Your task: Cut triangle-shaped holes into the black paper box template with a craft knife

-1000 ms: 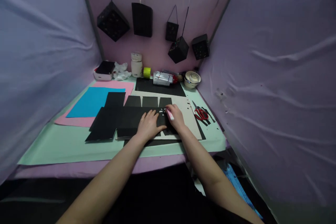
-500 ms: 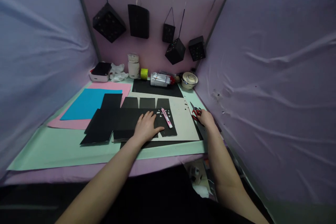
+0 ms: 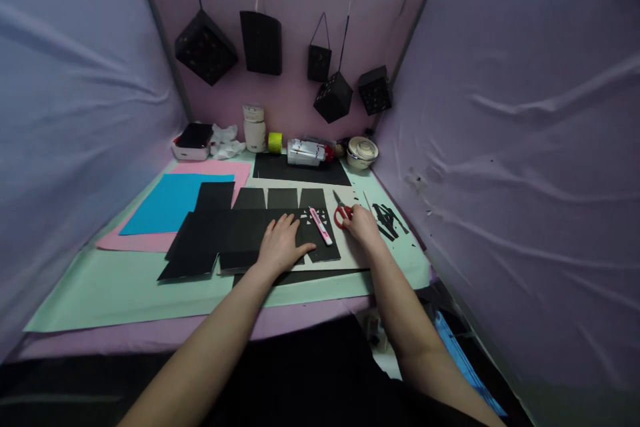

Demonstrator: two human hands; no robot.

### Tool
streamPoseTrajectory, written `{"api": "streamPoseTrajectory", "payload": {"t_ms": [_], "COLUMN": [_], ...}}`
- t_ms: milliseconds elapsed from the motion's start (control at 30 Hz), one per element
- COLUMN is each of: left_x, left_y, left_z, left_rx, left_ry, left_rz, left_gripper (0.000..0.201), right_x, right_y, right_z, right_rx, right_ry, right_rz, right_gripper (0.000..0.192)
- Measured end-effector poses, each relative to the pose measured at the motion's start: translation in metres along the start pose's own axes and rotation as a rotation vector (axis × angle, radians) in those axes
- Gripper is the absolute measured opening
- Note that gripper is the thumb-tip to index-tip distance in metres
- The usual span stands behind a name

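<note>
My left hand point(image 3: 281, 243) lies flat with spread fingers on a black card sheet point(image 3: 243, 230) that has tabs along its edge and small cut-outs near its right end. On that end, just right of my left hand, rests a pink and white utility knife point(image 3: 321, 227). My right hand point(image 3: 361, 223) is closed on the red handles of a pair of scissors point(image 3: 342, 213). The scissors' blades point away from me, over a pale board point(image 3: 350, 255) under the card.
Black offcuts point(image 3: 386, 221) lie right of my right hand. Blue paper point(image 3: 160, 203) and pink paper point(image 3: 113, 240) are at the left. Along the back stand a white bottle point(image 3: 255, 130), yellow tape point(image 3: 275, 142) and a bowl point(image 3: 361, 155). Black boxes point(image 3: 333, 97) hang above.
My right hand has moved left with the scissors, from the table's right side to over the pale board. The black offcuts are now uncovered. My left hand stays on the card.
</note>
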State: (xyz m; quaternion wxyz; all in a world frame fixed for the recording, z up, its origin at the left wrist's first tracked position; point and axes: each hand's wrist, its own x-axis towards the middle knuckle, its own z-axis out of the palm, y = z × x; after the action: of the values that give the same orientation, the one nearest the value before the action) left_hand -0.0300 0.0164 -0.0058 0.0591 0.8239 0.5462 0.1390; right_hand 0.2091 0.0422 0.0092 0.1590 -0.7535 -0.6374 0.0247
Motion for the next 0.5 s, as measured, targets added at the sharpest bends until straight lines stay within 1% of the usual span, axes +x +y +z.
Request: {"api": "streamPoseTrajectory", "payload": {"t_ms": [67, 133, 200, 233, 267, 333, 367, 400, 467, 500], "left_x": [-0.001, -0.001, -0.001, -0.001, -0.001, -0.001, -0.001, 0.000, -0.001, -0.001], "left_y": [0.000, 0.000, 0.001, 0.001, 0.001, 0.001, 0.001, 0.001, 0.001, 0.001], "left_z": [0.000, -0.001, -0.001, -0.001, -0.001, -0.001, -0.001, -0.001, 0.000, 0.000], "left_rx": [0.000, 0.005, 0.010, 0.011, 0.011, 0.011, 0.012, 0.013, 0.016, 0.017], "left_ry": [-0.007, -0.013, -0.013, -0.014, -0.015, -0.013, -0.012, -0.011, -0.009, -0.010], "left_rz": [0.001, 0.001, 0.002, 0.001, 0.000, -0.004, -0.005, -0.005, -0.002, 0.000], "left_gripper": [0.067, 0.067, 0.068, 0.068, 0.068, 0.068, 0.067, 0.067, 0.067, 0.067], "right_x": [0.001, 0.003, 0.006, 0.006, 0.007, 0.007, 0.008, 0.008, 0.012, 0.015], "right_y": [-0.003, 0.013, 0.045, 0.064, 0.083, 0.115, 0.126, 0.133, 0.139, 0.139], "right_z": [0.004, -0.001, -0.014, -0.020, -0.026, -0.033, -0.033, -0.031, -0.023, -0.018], "right_rx": [0.004, 0.024, 0.003, -0.034, -0.074, -0.141, -0.152, -0.147, -0.115, -0.110], "right_ry": [-0.017, 0.006, 0.071, 0.077, 0.052, -0.051, -0.103, -0.139, -0.166, -0.153], "right_rz": [-0.014, -0.034, -0.015, 0.010, 0.026, 0.045, 0.042, 0.026, -0.018, -0.028], "right_gripper": [0.020, 0.029, 0.038, 0.044, 0.051, 0.071, 0.082, 0.086, 0.079, 0.072]}}
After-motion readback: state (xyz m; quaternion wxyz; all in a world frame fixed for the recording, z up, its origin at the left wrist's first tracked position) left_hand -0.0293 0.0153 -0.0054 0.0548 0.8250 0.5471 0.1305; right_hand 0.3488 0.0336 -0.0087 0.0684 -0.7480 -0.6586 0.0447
